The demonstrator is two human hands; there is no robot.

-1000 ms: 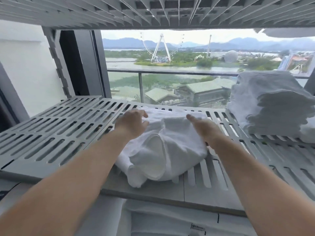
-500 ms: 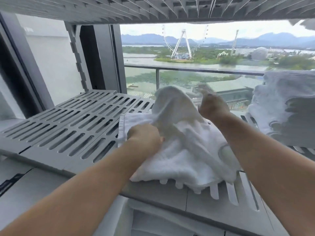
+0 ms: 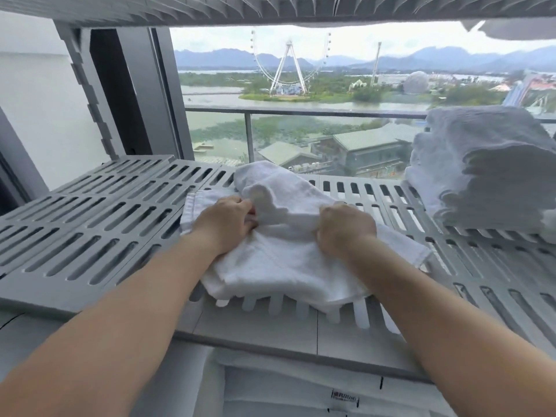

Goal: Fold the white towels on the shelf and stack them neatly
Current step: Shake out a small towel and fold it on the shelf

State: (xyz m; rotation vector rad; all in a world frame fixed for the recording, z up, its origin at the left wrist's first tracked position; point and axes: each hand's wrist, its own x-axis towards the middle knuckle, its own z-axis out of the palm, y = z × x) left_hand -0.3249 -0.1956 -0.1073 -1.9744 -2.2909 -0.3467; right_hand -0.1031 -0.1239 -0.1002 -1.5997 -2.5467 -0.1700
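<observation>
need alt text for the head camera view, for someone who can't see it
Two bare hands, left and right, grip a rumpled white towel on a grey slatted shelf. A stack of folded towels sits at the right. Behind the shelf, a window shows a Ferris wheel, water and hills.

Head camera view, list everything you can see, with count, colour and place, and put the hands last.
Loose towel: one, white, crumpled at the middle of the shelf, front edge near the shelf's front.
Towel stack: one pile of folded towels, white, on the right of the shelf; number of towels cannot be told.
Shelf: one, grey, slotted, across the middle of the view.
Upper shelf: one, grey, slotted, overhead.
White fabric with a label: below the shelf's front edge; count unclear.
Balcony railing: one, grey, outside the window behind the shelf.
Ferris wheel: one, white, far outside.
Left hand: on the loose towel, gripping it.
Right hand: on the loose towel, gripping it.
</observation>
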